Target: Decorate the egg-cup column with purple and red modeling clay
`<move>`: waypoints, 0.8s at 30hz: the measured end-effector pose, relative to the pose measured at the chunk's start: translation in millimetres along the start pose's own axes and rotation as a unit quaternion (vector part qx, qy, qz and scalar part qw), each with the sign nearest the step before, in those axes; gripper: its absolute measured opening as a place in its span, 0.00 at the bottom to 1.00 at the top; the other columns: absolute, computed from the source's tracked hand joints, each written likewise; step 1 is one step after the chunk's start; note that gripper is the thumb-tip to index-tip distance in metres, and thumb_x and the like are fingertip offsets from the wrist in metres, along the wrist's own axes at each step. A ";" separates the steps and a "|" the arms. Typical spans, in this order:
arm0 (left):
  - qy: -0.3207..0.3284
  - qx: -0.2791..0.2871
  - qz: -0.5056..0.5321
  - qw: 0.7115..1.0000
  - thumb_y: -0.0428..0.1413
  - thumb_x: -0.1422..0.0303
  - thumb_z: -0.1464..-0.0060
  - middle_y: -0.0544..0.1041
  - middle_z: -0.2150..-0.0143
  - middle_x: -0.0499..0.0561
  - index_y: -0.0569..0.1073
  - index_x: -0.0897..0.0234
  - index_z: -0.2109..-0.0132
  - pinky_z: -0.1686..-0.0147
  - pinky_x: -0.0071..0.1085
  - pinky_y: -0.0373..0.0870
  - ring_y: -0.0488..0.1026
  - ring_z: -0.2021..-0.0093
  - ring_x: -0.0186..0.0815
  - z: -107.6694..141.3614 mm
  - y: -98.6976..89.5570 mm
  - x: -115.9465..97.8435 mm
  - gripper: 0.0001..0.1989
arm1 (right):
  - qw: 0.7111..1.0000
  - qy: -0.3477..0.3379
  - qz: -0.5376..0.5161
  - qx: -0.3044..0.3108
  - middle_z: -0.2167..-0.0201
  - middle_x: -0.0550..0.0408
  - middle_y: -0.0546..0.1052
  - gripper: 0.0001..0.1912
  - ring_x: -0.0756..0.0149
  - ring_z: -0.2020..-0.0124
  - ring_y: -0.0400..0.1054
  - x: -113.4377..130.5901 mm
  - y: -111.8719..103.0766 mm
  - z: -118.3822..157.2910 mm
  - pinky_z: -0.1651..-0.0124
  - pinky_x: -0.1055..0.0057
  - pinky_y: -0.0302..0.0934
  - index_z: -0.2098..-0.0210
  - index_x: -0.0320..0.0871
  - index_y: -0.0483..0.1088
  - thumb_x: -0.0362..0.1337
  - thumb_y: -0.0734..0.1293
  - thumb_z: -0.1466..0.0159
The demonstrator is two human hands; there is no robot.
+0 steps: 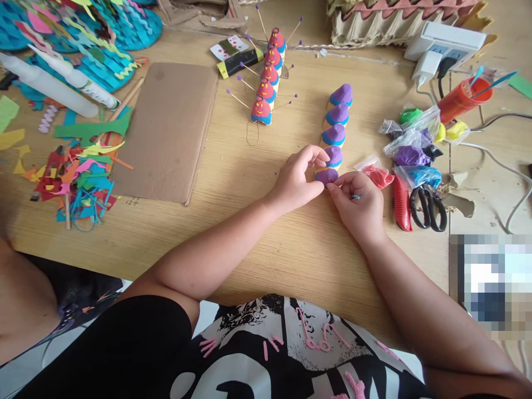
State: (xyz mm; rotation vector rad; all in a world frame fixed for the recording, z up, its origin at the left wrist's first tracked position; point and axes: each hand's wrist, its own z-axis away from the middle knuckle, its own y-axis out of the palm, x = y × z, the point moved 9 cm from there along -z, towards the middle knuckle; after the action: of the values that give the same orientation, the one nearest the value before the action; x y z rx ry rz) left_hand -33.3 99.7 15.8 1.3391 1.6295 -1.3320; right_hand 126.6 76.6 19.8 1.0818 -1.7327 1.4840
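Left hand (300,178): curved at the near end of the purple strip (333,134), fingertips at its left side, thumb held apart from the fingers; whether it grips, I cannot tell.
Right hand (361,204): thumb and fingertips drawn together at the strip's nearest bump; whether anything is pinched there, I cannot tell.
Purple strip: five bumps in a row, purple above blue, lying on the table (249,238).
Red strip (266,90): left of the purple strip, well apart, with painted faces and purple-tipped sticks.
Cardboard (170,122): farther left of the purple strip.
Paper scraps (87,174): left of it, past the cardboard.
Bags (411,155): right of it, holding coloured lumps.
Cutter (402,204), scissors (420,208): right of its near end, side by side.
Cup (463,101): right of it, tilted.
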 end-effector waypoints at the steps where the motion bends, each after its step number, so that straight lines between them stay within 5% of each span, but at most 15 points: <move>1: -0.003 0.002 -0.001 1.000 0.59 0.76 0.51 0.80 0.52 0.49 0.70 0.58 0.53 0.42 0.38 0.73 0.77 0.49 0.38 0.0 0.2 0.5 0.18 | 1.000 -0.001 -0.002 -0.001 0.79 0.63 0.62 0.08 0.70 0.76 0.54 -0.1 -0.3 -0.2 0.70 0.67 0.50 0.67 0.46 0.73 0.39 0.74 0.35; 14: -0.001 0.023 -0.020 1.000 0.63 0.78 0.53 0.80 0.48 0.50 0.69 0.58 0.50 0.40 0.40 0.71 0.76 0.45 0.41 -0.6 0.1 -1.5 0.23 | 0.986 0.055 -0.158 -0.004 0.77 0.60 0.66 0.25 0.70 0.79 0.53 -11.4 -7.4 -8.3 0.77 0.68 0.46 0.65 0.48 0.69 0.62 0.76 0.39; 24: 0.015 0.053 -0.080 0.995 0.72 0.73 0.53 0.80 0.45 0.51 0.70 0.57 0.47 0.40 0.40 0.69 0.75 0.45 0.42 0.2 -0.5 -5.3 0.28 | 0.976 0.066 -0.206 -0.006 0.79 0.64 0.57 0.24 0.70 0.81 0.48 -24.5 -8.9 -15.9 0.77 0.68 0.45 0.63 0.51 0.63 0.64 0.67 0.33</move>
State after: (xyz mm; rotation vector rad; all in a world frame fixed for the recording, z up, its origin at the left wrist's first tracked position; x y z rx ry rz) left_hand -32.3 98.0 20.7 1.3194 1.7377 -1.5181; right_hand 145.2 96.6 6.2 1.2189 -1.3263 1.2492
